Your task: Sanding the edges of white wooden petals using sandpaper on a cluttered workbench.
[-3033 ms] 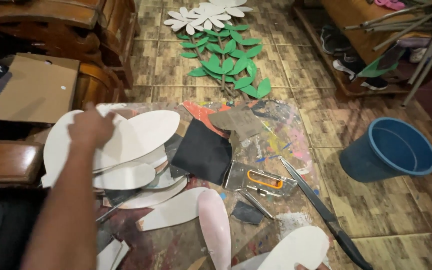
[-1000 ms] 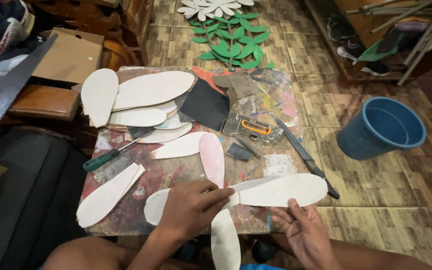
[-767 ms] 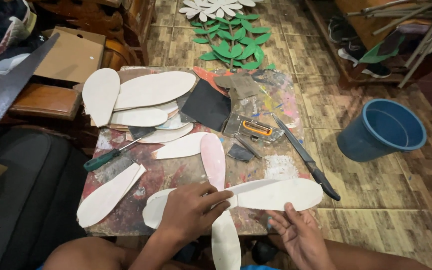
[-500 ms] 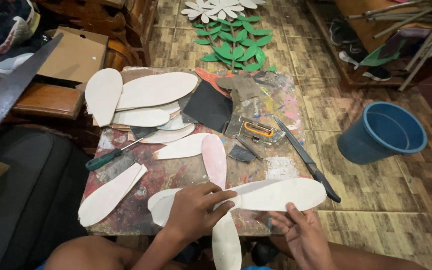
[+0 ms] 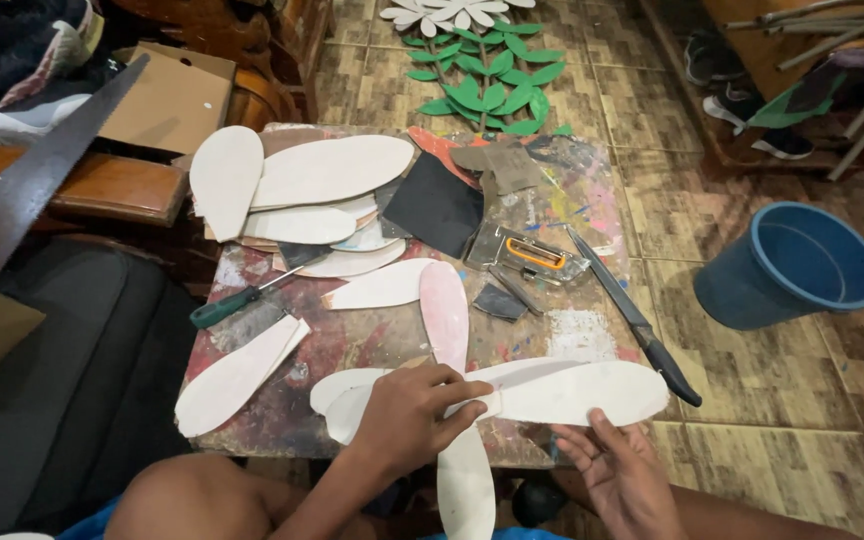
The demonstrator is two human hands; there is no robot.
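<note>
Many white petal cutouts [image 5: 327,170] lie stacked, while the left hand [image 5: 412,415] pinches the long petal piece [image 5: 572,390] and the right hand [image 5: 622,475], fingers loosely spread, supports its edge, so assembly looks barely begun

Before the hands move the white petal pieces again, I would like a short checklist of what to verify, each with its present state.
1. Left hand grips the long white petal piece near its middle, fingers on top: ok.
2. Right hand supports the same piece from below at the table edge: touching with fingertips, palm open: ok.
3. The long knife lies apart from both hands, but its black handle end is close to the petal tip: not ok.
4. The pink petal lies crossed under the held piece: cannot tell if it is stuck or free.
5. The green-handled tool lies well away from the hands: ok.
</note>
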